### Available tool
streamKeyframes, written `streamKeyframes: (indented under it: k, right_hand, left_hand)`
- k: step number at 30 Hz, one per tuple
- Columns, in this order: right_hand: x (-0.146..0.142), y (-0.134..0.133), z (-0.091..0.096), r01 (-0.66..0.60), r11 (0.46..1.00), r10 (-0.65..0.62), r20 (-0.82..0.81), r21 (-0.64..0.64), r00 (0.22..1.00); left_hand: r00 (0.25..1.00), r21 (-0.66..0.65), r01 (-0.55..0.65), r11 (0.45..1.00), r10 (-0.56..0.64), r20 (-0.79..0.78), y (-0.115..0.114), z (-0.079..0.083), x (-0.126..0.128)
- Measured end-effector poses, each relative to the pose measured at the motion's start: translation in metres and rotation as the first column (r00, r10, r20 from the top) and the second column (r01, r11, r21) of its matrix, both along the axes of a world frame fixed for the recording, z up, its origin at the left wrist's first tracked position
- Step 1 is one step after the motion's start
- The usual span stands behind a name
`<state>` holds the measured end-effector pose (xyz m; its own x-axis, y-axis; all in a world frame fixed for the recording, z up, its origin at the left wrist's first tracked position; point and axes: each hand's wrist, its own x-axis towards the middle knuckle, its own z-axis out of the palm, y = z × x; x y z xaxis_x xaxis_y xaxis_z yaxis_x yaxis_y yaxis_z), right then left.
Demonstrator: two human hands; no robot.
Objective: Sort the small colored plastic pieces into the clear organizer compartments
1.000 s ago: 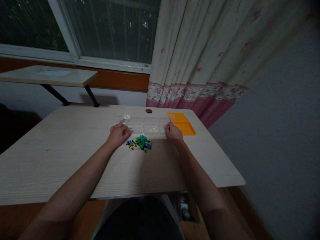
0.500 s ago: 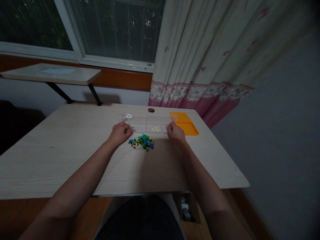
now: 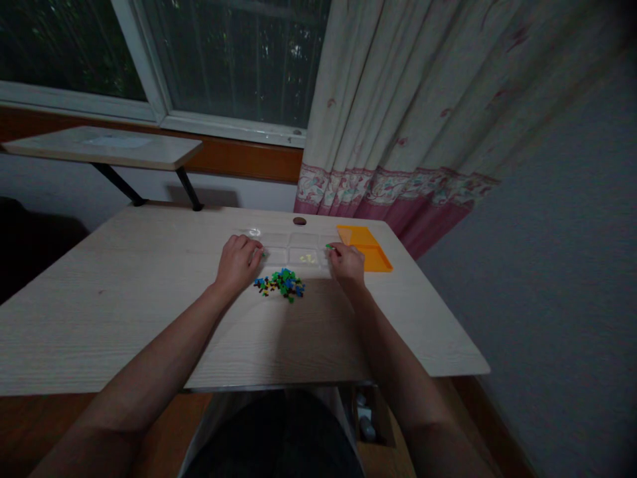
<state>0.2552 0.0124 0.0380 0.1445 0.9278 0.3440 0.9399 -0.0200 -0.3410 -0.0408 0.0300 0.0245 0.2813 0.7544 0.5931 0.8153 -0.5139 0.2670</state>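
Observation:
A clear plastic compartment tray lies on the table between my hands, with a few pale yellow pieces in a front compartment. My left hand is at its left end, fingertips curled together; a speck of green shows beside them, and I cannot tell whether they grip it. At the tray's right end, my right hand pinches a small green plastic piece between thumb and finger. Just in front of the tray is a loose pile of small plastic pieces, green, blue, yellow and dark.
An orange divided tray lies right of my right hand. A round cable hole is near the table's back edge. A raised shelf stands at the back left, and a curtain hangs behind.
A green piece now shows at my right fingertips, over the tray's right end. My left hand has shifted slightly, with its back turned more upward. The pile looks the same.

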Motion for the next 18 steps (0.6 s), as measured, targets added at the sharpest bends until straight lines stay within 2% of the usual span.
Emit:
streamKeyframes:
  k: [3, 7, 14, 18]
  right_hand:
    - [-0.017, -0.003, -0.004, -0.169, 0.984, 0.173, -0.114, 0.048, 0.978]
    - [-0.045, -0.011, -0.010, -0.364, 0.928, 0.371, -0.273, 0.077, 0.888]
    - [-0.065, -0.019, -0.009, -0.466, 0.880, 0.463, -0.402, 0.097, 0.790]
    - [-0.067, -0.019, -0.010, -0.481, 0.868, 0.488, -0.393, 0.125, 0.779]
  left_hand:
    - [0.988, 0.004, 0.150, 0.989, -0.150, 0.037, -0.009, 0.003, 0.010]
    - [0.956, -0.040, 0.294, 0.955, -0.293, 0.033, -0.018, 0.002, 0.021]
    - [0.933, -0.074, 0.359, 0.930, -0.354, 0.069, -0.019, 0.000, 0.023]
    - [0.918, -0.080, 0.395, 0.915, -0.389, 0.078, -0.018, 0.001, 0.022]
